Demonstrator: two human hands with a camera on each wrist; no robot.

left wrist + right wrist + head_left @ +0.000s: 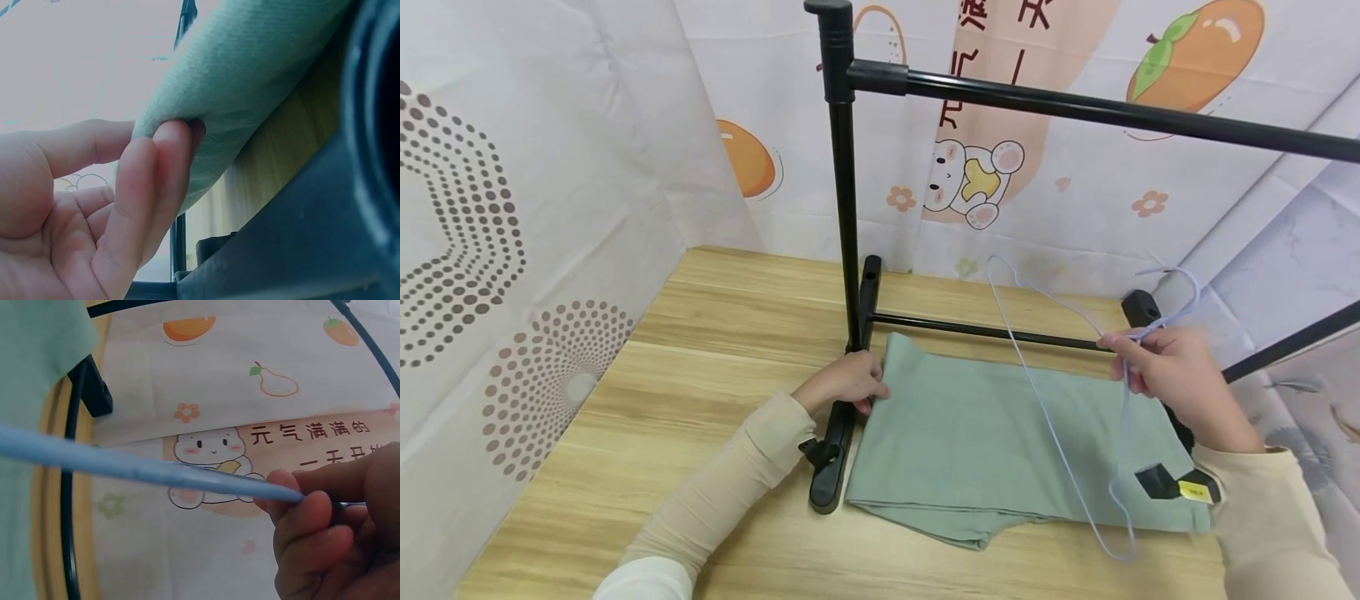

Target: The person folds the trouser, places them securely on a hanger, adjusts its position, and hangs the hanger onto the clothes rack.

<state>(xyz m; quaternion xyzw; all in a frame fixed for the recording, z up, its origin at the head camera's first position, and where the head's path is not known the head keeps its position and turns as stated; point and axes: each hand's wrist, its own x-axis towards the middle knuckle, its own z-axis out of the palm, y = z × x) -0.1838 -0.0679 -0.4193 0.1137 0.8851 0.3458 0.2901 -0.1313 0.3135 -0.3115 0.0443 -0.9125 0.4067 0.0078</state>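
A folded sage-green garment [970, 433], apparently trousers, lies flat on the wooden table. My left hand [847, 379] pinches its left edge between thumb and fingers; in the left wrist view the green cloth [231, 69] is lifted there, with the fingertips [170, 140] under the fold. My right hand [1172, 375] grips a light-blue wire hanger [1037, 392] near the base of its hook. The hanger's hook points up and to the right, and its long bar slants over the garment. In the right wrist view the blue wire [156, 472] runs into the pinch of my right fingers [312, 515].
A black garment rack stands around the garment: its left post [844, 208], top rail [1075, 108], lower crossbar [985, 327] and left foot [827, 475]. The left forearm passes over the wooden tabletop [662, 350]. Behind hangs a printed curtain [820, 225].
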